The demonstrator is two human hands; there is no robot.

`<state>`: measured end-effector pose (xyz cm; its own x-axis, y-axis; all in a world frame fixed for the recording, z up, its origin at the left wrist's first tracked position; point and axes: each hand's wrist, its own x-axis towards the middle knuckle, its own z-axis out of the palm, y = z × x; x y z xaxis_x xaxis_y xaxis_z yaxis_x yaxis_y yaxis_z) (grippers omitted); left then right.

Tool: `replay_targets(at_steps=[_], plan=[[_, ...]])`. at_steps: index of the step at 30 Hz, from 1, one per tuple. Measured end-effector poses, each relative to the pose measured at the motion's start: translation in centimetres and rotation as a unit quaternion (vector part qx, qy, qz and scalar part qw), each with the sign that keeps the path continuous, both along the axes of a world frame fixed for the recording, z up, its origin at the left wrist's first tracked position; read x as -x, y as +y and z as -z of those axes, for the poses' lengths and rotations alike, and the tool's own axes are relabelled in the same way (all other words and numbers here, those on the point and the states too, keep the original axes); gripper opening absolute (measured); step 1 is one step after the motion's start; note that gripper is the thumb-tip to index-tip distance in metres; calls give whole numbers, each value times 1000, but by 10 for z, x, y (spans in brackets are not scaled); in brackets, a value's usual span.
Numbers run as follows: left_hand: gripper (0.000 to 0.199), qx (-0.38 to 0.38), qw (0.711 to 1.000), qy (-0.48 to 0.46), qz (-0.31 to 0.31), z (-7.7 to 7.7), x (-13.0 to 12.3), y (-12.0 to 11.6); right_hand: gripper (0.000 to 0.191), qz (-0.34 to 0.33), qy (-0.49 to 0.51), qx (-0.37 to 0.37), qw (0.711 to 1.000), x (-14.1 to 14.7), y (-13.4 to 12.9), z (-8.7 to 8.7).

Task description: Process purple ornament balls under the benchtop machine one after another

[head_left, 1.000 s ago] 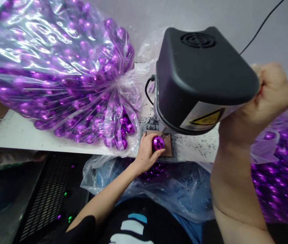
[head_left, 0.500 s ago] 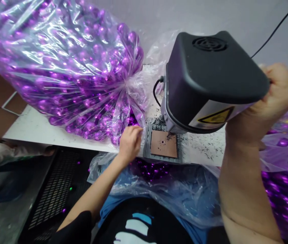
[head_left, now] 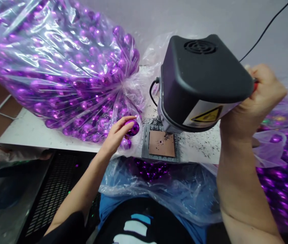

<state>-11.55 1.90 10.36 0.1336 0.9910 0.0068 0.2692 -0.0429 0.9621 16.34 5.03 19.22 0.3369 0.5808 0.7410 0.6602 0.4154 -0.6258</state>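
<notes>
Holding a shiny purple ball (head_left: 134, 128) between thumb and fingers of the left hand (head_left: 117, 133), at the edge of a clear bag (head_left: 60, 64) of similar balls (head_left: 79, 120), just above another ball (head_left: 125, 143). Gripping with the right hand (head_left: 267, 84), well apart from the left, a mostly hidden handle (head_left: 255, 85) showing red. To the held ball's right, see a brown plate (head_left: 161, 146) with a small hole, on a grey base (head_left: 146, 149). Between both hands, find a black machine (head_left: 204, 71) hiding the plate's far right corner.
</notes>
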Motion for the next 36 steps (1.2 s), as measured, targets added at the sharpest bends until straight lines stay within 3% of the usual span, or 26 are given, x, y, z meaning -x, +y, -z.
replay_targets(at_steps=[1,2,4,6,9,14,21,27,32,36], plan=[[39,69,989,-125,24,-2,-2,-8,49,2,3,-1,1000,0,0,0],[40,141,961,-233,55,-1,-6,-16,49,4,6,-1,1000,1,1,0],[42,262,881,-377,111,9,-16,-28,48,6,10,0,1000,2,1,0],[41,336,819,-447,131,26,-27,-36,47,8,9,2,1000,2,1,0],[40,367,790,-474,126,46,-40,-40,46,7,1,4,1000,1,0,-1],[37,281,852,-436,69,57,-50,-30,45,-16,11,5,1000,2,-1,-2],[42,268,879,-390,57,65,-47,-10,45,-27,25,-9,999,6,-2,-3],[49,106,970,-214,50,73,-50,-9,47,-31,23,-11,999,6,-1,-3],[43,17,995,-66,71,82,-61,-11,55,-31,23,-16,999,5,0,-3],[43,-65,992,51,99,87,-70,-11,61,-17,16,-7,1000,5,0,-5]])
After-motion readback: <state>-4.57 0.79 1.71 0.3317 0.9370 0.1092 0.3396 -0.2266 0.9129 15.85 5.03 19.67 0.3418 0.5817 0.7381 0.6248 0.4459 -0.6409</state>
